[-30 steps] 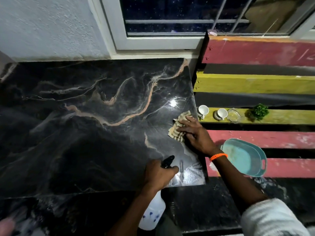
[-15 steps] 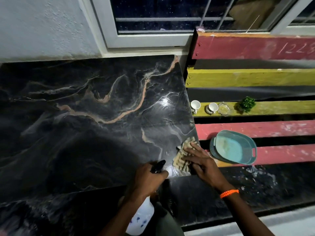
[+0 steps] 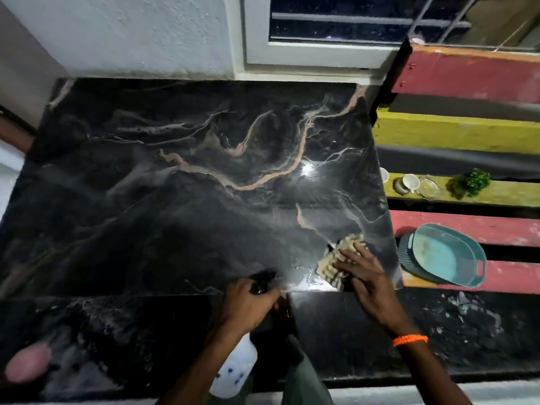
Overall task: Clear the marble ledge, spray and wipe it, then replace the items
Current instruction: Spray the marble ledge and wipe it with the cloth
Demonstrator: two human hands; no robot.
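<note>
In the head view, the right hand (image 3: 361,273) lies flat, pressing the cloth (image 3: 340,260) on the counter (image 3: 181,200). The left hand (image 3: 248,305), just beside it, is closed around the spray bottle (image 3: 235,366).
</note>
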